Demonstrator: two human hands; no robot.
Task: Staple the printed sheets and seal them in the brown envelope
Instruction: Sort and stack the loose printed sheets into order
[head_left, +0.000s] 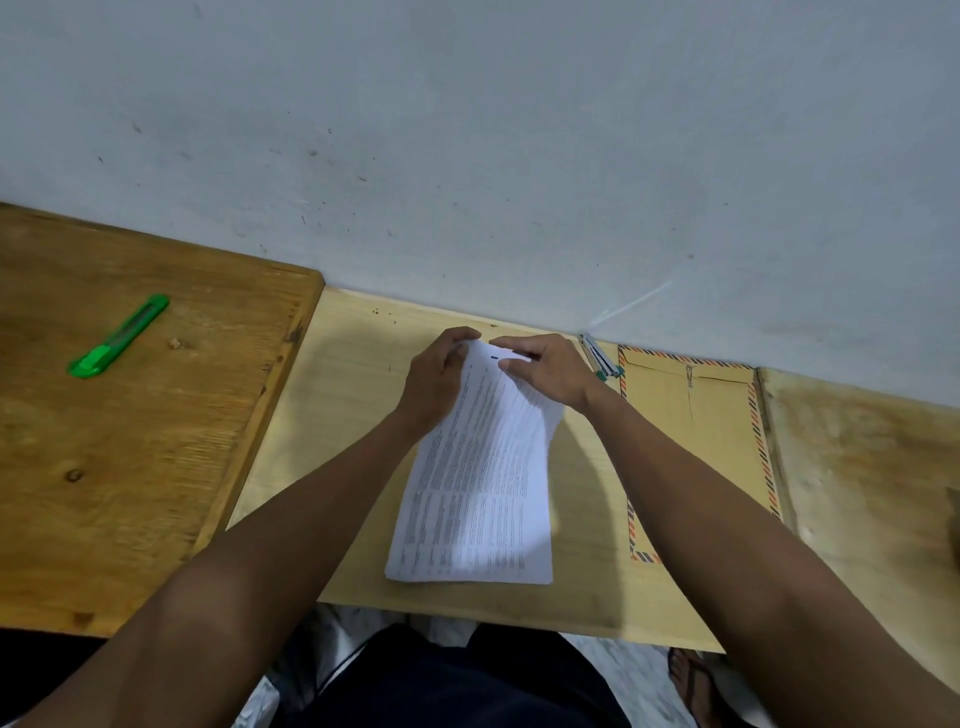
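A stack of printed white sheets (480, 478) lies on the pale wooden table (353, 374), its far end lifted. My left hand (436, 379) grips the sheets' far left corner. My right hand (550, 366) pinches the far right edge, fingers over the top sheet. Just right of my right hand, a silver stapler with a green tip (600, 356) lies against the wall. The brown envelope (696, 441), with its striped red and blue border, lies flat to the right of the sheets, partly under my right forearm.
A darker wooden board (130, 441) adjoins the table on the left, with a green utility knife (119, 335) on it. A grey wall (519, 156) runs directly behind the table. Below the table's near edge are my dark-clothed lap and a sandalled foot (691, 680).
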